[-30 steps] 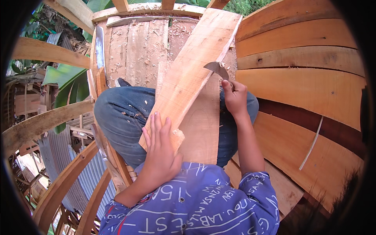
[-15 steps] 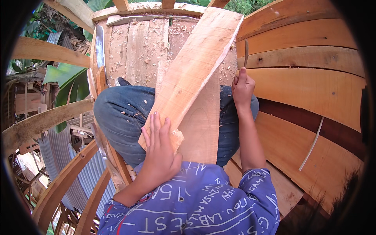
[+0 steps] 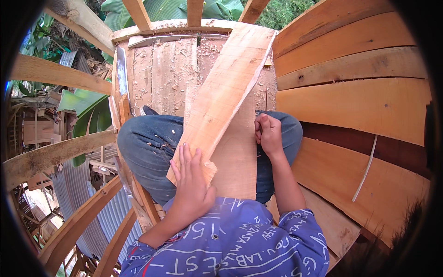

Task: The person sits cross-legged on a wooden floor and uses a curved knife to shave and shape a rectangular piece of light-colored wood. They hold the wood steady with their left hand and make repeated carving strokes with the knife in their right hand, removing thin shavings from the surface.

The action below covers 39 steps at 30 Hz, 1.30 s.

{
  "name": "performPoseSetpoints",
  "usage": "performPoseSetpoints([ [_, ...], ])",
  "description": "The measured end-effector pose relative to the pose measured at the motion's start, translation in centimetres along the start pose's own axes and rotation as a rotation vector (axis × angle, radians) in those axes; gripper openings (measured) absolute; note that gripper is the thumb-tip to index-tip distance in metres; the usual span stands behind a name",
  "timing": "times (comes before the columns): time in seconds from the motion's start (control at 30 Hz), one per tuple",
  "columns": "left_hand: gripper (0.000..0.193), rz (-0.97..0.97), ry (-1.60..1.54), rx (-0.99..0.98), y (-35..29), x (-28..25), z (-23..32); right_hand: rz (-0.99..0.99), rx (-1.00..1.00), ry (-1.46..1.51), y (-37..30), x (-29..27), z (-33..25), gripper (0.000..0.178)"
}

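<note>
A long light-wood plank [image 3: 228, 83] lies slanted across my lap, its far end up and to the right. My left hand [image 3: 190, 173] rests flat on the near end, fingers stretched out on the wood, beside a rough, broken corner [image 3: 210, 170]. Beneath it another wide board [image 3: 235, 159] runs lengthwise between my legs. To the right of this board, my right hand [image 3: 269, 134] is closed in a fist over my right thigh. From that fist a thin dark knife blade [image 3: 266, 98] points away, seen nearly edge-on; its handle is hidden in my fingers.
Wood shavings litter the plank floor [image 3: 164, 69] ahead. A long metal blade [image 3: 121, 64] leans at the left edge. Wooden rails [image 3: 60, 143] stand on the left, with corrugated sheets [image 3: 113, 207] beyond. Wide boards [image 3: 350, 106] form the right side, with a pale strip [image 3: 365, 173] lying there.
My right hand with the knife has come down, left and nearer to me, from beside the plank to its lower right. My left hand stays on the plank. The view has shifted slightly.
</note>
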State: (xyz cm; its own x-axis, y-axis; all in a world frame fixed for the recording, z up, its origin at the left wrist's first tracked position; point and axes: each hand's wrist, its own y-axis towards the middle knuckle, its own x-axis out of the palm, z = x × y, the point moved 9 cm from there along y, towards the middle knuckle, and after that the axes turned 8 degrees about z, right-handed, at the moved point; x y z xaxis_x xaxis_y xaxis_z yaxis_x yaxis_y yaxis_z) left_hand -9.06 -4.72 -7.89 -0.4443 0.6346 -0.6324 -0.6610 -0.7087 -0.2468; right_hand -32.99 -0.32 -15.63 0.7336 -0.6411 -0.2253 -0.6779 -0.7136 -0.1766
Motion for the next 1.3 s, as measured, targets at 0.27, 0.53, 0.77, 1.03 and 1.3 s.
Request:
performPoseSetpoints([
  [0.27,0.083,0.012,0.055,0.012,0.0,0.8,0.1,0.095,-0.205,-0.777,-2.8,-2.2,-5.6,0.055],
  [0.53,0.087,0.011,0.129,0.020,0.2,1.6,0.2,0.184,-0.386,-1.132,-0.6,-2.2,-7.1,0.065],
  [0.77,0.086,0.010,0.112,-0.006,0.3,1.3,-0.2,0.266,-0.464,-1.202,2.0,-3.5,-6.9,0.070],
  [1.03,0.081,-0.020,0.107,-0.006,-1.1,1.2,-0.9,0.469,0.092,-0.962,7.2,-11.6,-5.8,0.066],
  [1.3,0.079,-0.058,-0.146,-0.079,-0.4,-2.3,-1.8,0.033,0.352,-0.082,-5.8,1.3,-4.3,0.023],
])
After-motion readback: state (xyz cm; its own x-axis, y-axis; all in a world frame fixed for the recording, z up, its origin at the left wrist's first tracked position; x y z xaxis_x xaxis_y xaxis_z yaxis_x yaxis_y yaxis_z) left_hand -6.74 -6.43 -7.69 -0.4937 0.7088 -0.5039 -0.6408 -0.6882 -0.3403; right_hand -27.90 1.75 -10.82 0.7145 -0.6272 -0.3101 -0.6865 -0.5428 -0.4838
